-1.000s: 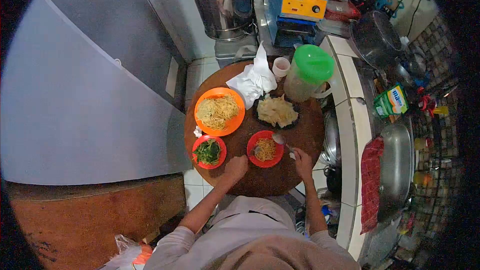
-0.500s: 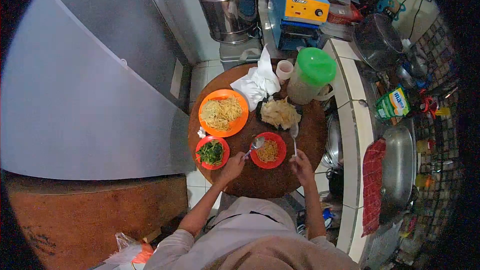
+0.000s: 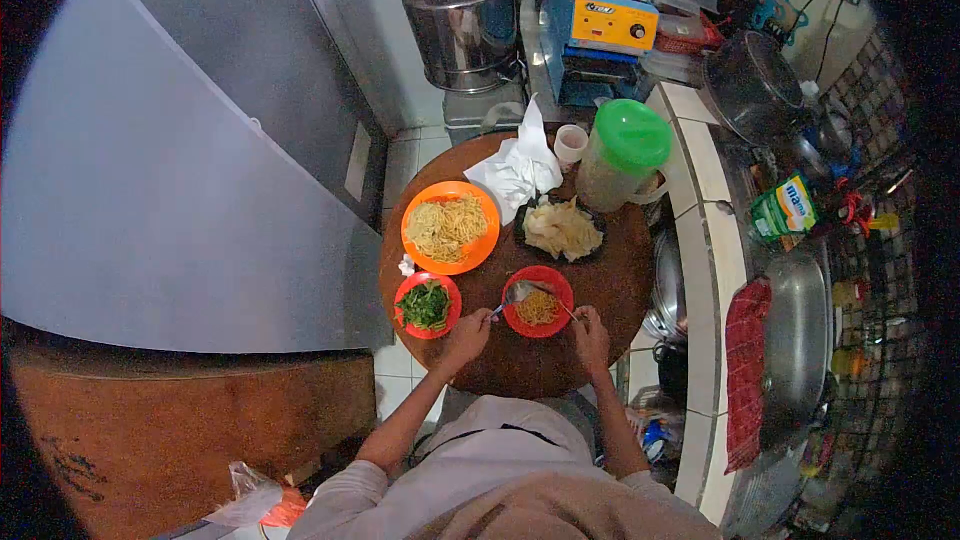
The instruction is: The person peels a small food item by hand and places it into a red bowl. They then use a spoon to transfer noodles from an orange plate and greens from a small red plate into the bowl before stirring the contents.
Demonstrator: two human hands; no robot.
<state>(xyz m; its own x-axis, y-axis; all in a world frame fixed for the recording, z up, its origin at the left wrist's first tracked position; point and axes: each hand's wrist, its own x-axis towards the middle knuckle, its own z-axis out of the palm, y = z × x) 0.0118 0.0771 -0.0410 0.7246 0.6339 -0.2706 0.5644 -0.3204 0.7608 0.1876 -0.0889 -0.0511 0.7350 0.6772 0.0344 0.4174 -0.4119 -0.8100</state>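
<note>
My left hand is closed round the handle of a metal spoon, whose rounded head is in the red bowl of noodles. On the other side of that bowl, my right hand grips a second spoon by its handle; its far end reaches into the noodles. Left of my left hand stands a red bowl of chopped greens. Beyond it is an orange plate heaped with noodles. A dark dish holds pale, flat crackers or chips.
Crumpled white paper, a small cup and a green-lidded pitcher stand at the back of the round wooden table. A tiled counter edge with a red cloth and a sink runs along the right.
My right hand has brought its spoon from beside the crackers down into the red noodle bowl. The left spoon's head has shifted slightly within the bowl.
</note>
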